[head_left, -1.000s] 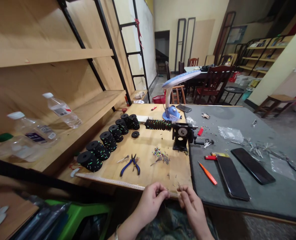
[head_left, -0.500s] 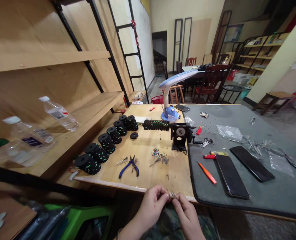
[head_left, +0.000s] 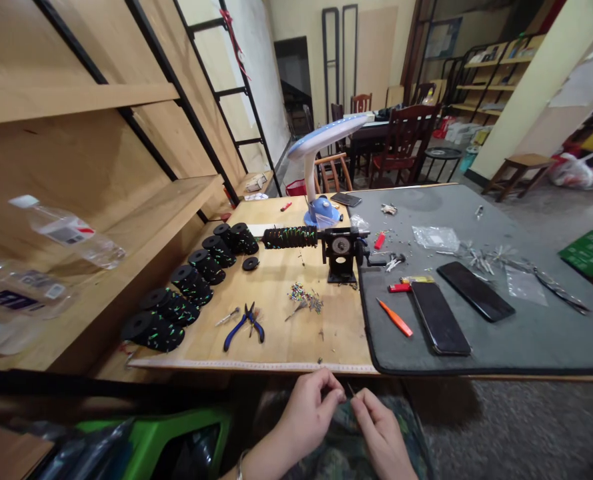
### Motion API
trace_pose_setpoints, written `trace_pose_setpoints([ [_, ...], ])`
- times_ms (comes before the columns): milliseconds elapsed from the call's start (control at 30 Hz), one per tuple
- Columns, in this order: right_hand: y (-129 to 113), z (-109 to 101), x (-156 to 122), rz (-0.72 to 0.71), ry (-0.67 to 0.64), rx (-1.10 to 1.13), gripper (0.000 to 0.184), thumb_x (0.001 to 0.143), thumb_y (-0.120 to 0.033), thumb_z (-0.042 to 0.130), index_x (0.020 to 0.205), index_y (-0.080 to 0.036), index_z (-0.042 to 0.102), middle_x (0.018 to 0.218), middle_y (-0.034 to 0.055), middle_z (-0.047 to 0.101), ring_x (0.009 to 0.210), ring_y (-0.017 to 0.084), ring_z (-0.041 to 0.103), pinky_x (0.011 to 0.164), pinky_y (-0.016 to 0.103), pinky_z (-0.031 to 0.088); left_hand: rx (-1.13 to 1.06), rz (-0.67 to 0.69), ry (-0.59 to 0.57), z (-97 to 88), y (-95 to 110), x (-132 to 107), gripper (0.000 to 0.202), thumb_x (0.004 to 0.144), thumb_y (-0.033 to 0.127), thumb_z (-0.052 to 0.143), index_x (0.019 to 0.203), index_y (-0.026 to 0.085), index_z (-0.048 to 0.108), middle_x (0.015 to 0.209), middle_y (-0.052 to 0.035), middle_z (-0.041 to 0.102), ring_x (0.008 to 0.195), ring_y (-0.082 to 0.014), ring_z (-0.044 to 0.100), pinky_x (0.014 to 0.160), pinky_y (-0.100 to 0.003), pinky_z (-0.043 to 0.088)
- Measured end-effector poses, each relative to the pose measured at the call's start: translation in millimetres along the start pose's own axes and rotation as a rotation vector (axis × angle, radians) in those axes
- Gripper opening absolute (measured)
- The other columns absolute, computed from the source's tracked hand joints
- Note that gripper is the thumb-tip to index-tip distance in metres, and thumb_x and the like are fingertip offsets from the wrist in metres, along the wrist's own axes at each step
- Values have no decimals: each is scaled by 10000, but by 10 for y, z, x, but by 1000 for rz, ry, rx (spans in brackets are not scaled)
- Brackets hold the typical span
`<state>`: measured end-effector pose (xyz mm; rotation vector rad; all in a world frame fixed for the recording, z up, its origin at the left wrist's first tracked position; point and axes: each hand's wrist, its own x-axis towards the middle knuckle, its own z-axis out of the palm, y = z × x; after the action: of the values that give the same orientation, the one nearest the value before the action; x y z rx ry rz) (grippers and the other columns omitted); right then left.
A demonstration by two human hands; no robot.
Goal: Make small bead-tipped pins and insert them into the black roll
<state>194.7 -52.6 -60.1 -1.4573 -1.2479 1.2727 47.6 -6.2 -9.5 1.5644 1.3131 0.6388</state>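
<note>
My left hand (head_left: 310,408) and my right hand (head_left: 380,430) meet just below the front edge of the wooden board (head_left: 281,347), over my lap. Both pinch a tiny thin metal piece (head_left: 349,391) between thumb and fingertips; it is too small to name. On the board ahead lie blue-handled pliers (head_left: 241,327) and a small heap of coloured pins (head_left: 303,297). A black hand-crank winder (head_left: 340,252) stands further back with a dark coil (head_left: 290,237) on its shaft.
Several black spools with green flecks (head_left: 186,293) line the board's left side. A grey mat (head_left: 476,333) carries two phones (head_left: 439,317), an orange tool (head_left: 395,318) and lighters. A blue desk lamp (head_left: 321,167) stands behind. Plastic bottles (head_left: 69,230) lie on the left shelf.
My hands drew together and back off the board's edge toward my lap, fingertips now touching around the small piece. The view shifted back and rightward.
</note>
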Motion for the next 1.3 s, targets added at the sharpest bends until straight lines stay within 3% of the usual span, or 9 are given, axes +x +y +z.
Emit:
trace_pose_setpoints([
  [233,226,-47,-156,19,56,-35,439,870,-574,402,620,-213,424,575,-59,336,551,127,360,518,230,303,85,13,-26,117,-61,-15,137,777,188,549,700,163,659,634,-22,639,566,-149,500,539,-238,318],
  [367,242,-201,-167,-92,172,-222,386,892,-526,426,676,-213,494,562,-45,442,521,139,446,521,235,328,53,-2,1,119,-61,-1,140,779,202,560,692,162,663,628,-21,634,564,-147,492,541,-236,328],
  [500,68,-505,94,-293,322,-663,319,895,-483,481,783,-206,593,633,20,596,582,183,555,583,266,364,-134,-20,30,12,19,-6,158,785,269,590,689,156,646,675,-39,648,627,-164,541,597,-244,395],
  [667,-206,-726,610,-522,349,-1071,308,900,-422,490,787,-196,667,733,109,673,758,271,589,654,338,401,-490,-75,213,-200,12,-65,257,732,410,692,699,161,640,877,-76,686,895,-226,612,826,-287,443],
  [833,-468,-334,656,-564,186,-601,247,887,-341,525,1048,-211,659,1039,132,696,1010,307,576,881,438,438,-580,-109,378,-326,-91,-125,251,716,406,730,705,166,660,1097,-97,667,1118,-274,553,966,-325,382],
  [967,-622,251,518,-149,-320,91,361,882,-450,513,1148,-212,570,1017,112,686,917,252,642,655,319,532,-571,-72,415,-376,-128,-137,239,751,397,702,697,166,667,1193,-119,630,1209,-293,495,1010,-345,348],
  [1033,-624,475,509,7,-458,293,394,829,-533,549,1033,-196,569,774,44,672,667,191,628,511,254,482,-583,-85,442,-401,-157,-148,244,747,397,703,683,164,666,1162,-124,644,1193,-296,508,999,-347,358],
  [1133,-570,647,568,40,-452,241,355,813,-552,550,753,-203,518,492,-78,470,422,92,405,432,201,337,-644,-128,500,-425,-249,-183,245,732,399,717,698,161,666,1094,-112,672,1106,-282,565,961,-343,390],
  [1300,-500,709,708,-215,-393,-186,276,877,-376,495,655,-211,495,568,-39,501,549,137,489,544,235,357,-757,-199,617,-513,-502,-252,270,733,421,717,750,157,662,925,-72,700,934,-223,613,864,-308,450],
])
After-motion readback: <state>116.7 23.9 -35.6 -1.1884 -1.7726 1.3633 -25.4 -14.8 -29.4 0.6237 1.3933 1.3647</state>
